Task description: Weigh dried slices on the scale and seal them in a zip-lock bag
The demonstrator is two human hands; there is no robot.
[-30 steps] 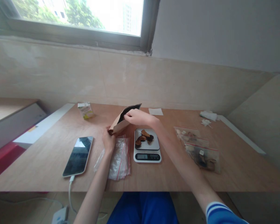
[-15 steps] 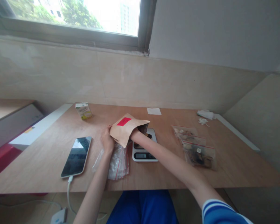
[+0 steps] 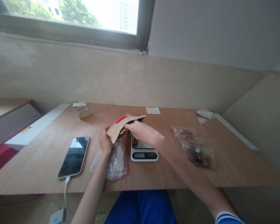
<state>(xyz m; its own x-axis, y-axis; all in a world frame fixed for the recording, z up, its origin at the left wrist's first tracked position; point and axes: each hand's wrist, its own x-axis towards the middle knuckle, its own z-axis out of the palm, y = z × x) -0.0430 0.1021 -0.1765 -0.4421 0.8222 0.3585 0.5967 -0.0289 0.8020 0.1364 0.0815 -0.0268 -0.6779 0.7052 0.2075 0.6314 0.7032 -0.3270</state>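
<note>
My left hand (image 3: 105, 140) grips the lower corner of a brown paper pouch (image 3: 118, 127) with a red label, holding it tilted above the table. My right hand (image 3: 143, 132) is at the pouch's mouth, fingers curled, with brown pieces just showing under them. Below my right hand sits a small digital kitchen scale (image 3: 144, 152); my hand hides most of its platform. A pile of small clear zip bags with red seals (image 3: 115, 158) lies under my left wrist.
A smartphone (image 3: 74, 156) on a white cable lies at the left. Filled zip bags (image 3: 196, 146) lie at the right. A small carton (image 3: 81, 110), a white paper slip (image 3: 153, 110) and white scraps (image 3: 203, 115) sit near the back wall. The wooden table's front edge (image 3: 177, 185) is close to my lap.
My right hand went deep into the pouch, then came back out to its mouth, over the scale. My left hand lowered the pouch a little and kept its grip.
</note>
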